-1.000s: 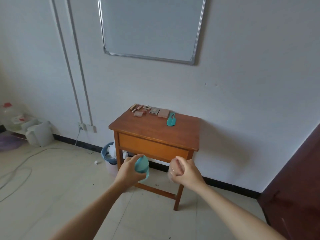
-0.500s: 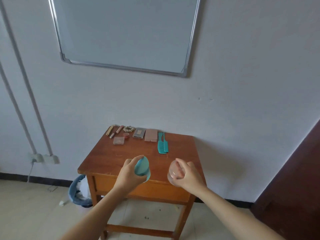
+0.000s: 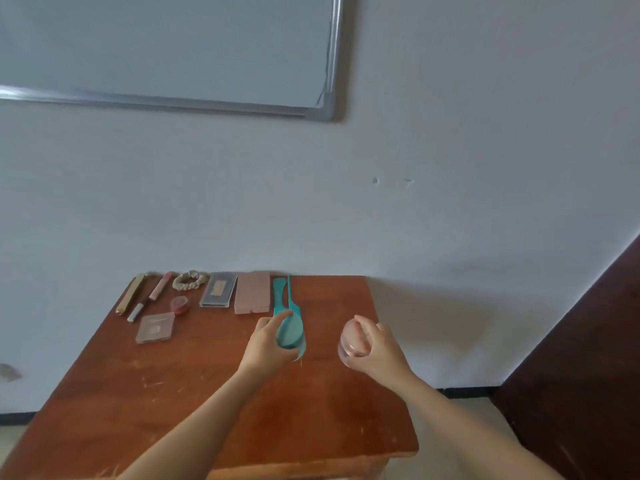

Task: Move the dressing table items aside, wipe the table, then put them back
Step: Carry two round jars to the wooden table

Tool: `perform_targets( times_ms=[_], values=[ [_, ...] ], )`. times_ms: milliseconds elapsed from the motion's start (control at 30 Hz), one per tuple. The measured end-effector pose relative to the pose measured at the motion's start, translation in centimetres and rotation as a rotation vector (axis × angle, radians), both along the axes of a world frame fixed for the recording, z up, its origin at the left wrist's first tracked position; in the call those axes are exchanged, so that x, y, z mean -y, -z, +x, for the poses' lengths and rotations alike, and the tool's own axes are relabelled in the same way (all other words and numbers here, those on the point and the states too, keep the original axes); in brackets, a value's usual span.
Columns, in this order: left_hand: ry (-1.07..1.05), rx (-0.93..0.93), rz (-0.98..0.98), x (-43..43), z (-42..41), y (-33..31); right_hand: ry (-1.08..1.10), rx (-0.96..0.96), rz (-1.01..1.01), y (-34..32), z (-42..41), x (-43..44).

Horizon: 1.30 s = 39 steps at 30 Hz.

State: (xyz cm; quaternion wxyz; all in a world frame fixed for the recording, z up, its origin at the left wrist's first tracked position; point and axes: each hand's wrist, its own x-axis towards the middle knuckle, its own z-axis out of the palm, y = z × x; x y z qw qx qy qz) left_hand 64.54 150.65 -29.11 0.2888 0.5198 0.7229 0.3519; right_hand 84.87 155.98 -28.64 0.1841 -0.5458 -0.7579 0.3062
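Note:
My left hand (image 3: 266, 344) grips a round teal container (image 3: 290, 332) above the middle of the wooden dressing table (image 3: 173, 393). Over the table's right part my right hand (image 3: 374, 344) holds a clear pinkish round jar (image 3: 349, 339). Along the table's back edge lie a teal comb (image 3: 282, 294), a pink flat case (image 3: 252, 296), a dark palette (image 3: 219, 289), a beige scrunchie (image 3: 189, 280), a small red pot (image 3: 179, 304), a square compact (image 3: 155, 327) and slim makeup sticks (image 3: 145, 294).
The table stands against a white wall under a whiteboard (image 3: 166, 46). A dark wooden door (image 3: 588, 358) is at the right. Pale floor tiles (image 3: 460, 410) show beside the table's right edge.
The view has come much closer to the table. Both hands, still holding their containers, are now over the tabletop instead of in front of it.

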Motion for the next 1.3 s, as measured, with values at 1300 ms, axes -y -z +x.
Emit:
perform_targets(
  times_ms=[1300],
  values=[
    [0.103,-0.443,-0.152,-21.5,-2.8,2.7,-0.064,0.066,0.006,5.6,-5.8,-21.4]
  ],
)
